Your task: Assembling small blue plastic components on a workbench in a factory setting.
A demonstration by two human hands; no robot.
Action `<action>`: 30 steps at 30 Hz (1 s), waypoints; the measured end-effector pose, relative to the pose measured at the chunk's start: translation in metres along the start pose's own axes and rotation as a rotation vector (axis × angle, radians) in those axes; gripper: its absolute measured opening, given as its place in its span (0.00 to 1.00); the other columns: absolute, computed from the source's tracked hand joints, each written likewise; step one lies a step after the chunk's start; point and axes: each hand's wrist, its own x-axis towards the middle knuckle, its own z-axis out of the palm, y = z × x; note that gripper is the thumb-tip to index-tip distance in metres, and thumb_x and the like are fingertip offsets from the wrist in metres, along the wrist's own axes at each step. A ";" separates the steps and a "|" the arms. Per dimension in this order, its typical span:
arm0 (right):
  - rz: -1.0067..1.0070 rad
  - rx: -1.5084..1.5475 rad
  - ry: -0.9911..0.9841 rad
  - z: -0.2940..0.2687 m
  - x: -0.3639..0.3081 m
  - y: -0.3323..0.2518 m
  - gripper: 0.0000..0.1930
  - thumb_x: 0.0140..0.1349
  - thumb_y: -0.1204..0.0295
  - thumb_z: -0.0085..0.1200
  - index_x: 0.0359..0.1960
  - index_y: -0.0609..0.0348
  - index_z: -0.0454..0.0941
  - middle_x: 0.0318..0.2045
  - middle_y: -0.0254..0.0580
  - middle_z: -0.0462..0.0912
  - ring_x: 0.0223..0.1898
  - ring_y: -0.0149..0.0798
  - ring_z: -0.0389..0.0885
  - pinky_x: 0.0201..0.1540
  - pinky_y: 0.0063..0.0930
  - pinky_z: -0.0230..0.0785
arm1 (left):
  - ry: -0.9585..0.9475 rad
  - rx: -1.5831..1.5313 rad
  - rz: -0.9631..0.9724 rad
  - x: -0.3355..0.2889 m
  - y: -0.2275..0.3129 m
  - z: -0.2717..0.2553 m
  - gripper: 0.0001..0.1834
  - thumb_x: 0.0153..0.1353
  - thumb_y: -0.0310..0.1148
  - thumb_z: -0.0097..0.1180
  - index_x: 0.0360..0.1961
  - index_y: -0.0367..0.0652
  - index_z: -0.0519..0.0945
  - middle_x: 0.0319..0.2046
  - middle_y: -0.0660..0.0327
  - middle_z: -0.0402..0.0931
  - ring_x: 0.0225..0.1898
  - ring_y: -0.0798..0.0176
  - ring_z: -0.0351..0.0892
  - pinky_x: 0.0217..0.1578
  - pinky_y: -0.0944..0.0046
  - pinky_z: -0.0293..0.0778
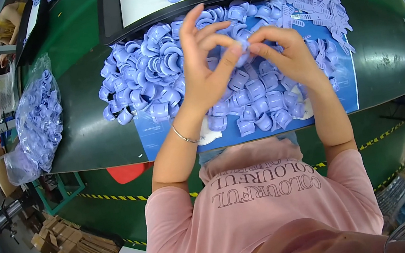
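From where I stand, both hands are closed in a fingertip pinch on one small lilac piece [243, 58], held up above the heap: the left hand [206, 68] has thumb and forefinger on it with its other fingers raised, and the right hand [292, 55] meets it from the other side. Fingers hide much of its shape. I'd say working it well means steadying it with one hand while the other presses or turns gently, keeping thumbs off any thin edge. Below lie glossy curved caps [167, 63], apparently moulded plastic, many with a narrow slot, spread over a smooth blue sheet [349, 84] on the dark green worktop [82, 113]. Flat, slotted strips [318, 7] lie to the right; they look bendy. A black-rimmed tray [111, 14] stands beyond, and a crinkled clear bag [21, 168] bulges at left.
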 end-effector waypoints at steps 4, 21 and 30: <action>0.135 -0.046 -0.609 -0.017 -0.004 -0.010 0.02 0.55 0.78 0.56 0.26 0.63 0.79 0.23 0.35 0.82 0.22 0.29 0.79 0.26 0.21 0.69 | 0.267 -0.103 -0.164 0.008 0.002 -0.012 0.25 0.58 0.31 0.57 0.55 0.38 0.66 0.26 0.66 0.79 0.46 0.62 0.74 0.52 0.61 0.63; -0.138 -0.800 -0.101 -0.012 -0.003 0.010 0.18 0.42 0.75 0.65 0.38 0.53 0.77 0.43 0.39 0.75 0.47 0.48 0.71 0.51 0.37 0.61 | -0.177 0.893 0.036 -0.008 -0.009 -0.007 0.13 0.46 0.35 0.66 0.35 0.52 0.79 0.38 0.66 0.74 0.49 0.57 0.67 0.49 0.51 0.52; -0.243 -0.779 -0.049 -0.002 0.001 0.005 0.13 0.44 0.77 0.63 0.34 0.55 0.77 0.39 0.38 0.75 0.47 0.47 0.71 0.53 0.38 0.59 | -0.147 0.588 -0.039 0.001 -0.003 -0.009 0.10 0.48 0.29 0.63 0.33 0.46 0.77 0.31 0.63 0.77 0.38 0.59 0.75 0.47 0.55 0.60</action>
